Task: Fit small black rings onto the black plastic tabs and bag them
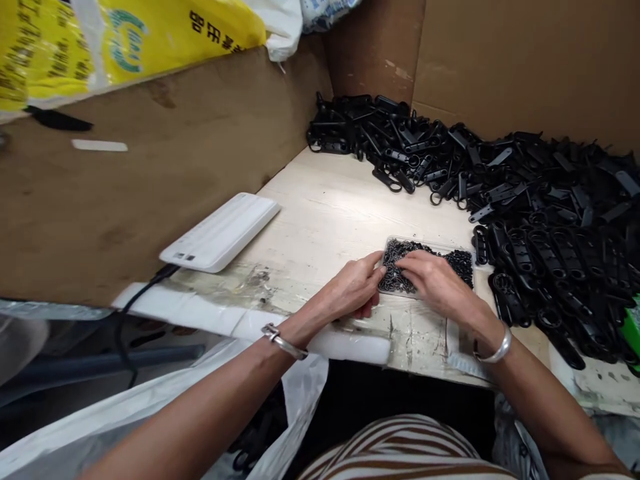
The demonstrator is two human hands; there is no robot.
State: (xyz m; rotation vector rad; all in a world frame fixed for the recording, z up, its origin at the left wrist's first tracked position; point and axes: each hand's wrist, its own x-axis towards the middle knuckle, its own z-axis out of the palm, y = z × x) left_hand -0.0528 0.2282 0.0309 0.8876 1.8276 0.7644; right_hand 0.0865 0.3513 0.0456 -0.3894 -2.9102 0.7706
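Note:
A shallow clear plastic tray (pixel 425 240) full of tiny dark metal pieces (pixel 400 252) lies on the table; they look like screws, though they are too small to be sure. My left hand (pixel 357 285) is at the tray's left edge, its thumb and forefinger closed together; whatever they grip is hidden. Over the tray, my right hand (pixel 431 275) reaches in from the right with its fingertips pinched among the tiny pieces. Anything between those fingertips is too small to name.
Black plastic parts with ring ends (pixel 500 167) form a heap along the back and right, some lined up in rows (pixel 550 257). A white box-shaped device (pixel 223 230) with a black cable (pixel 143 293) stands left. White foam (pixel 230 317) edges the table front. Cardboard walls (pixel 200 133) enclose it.

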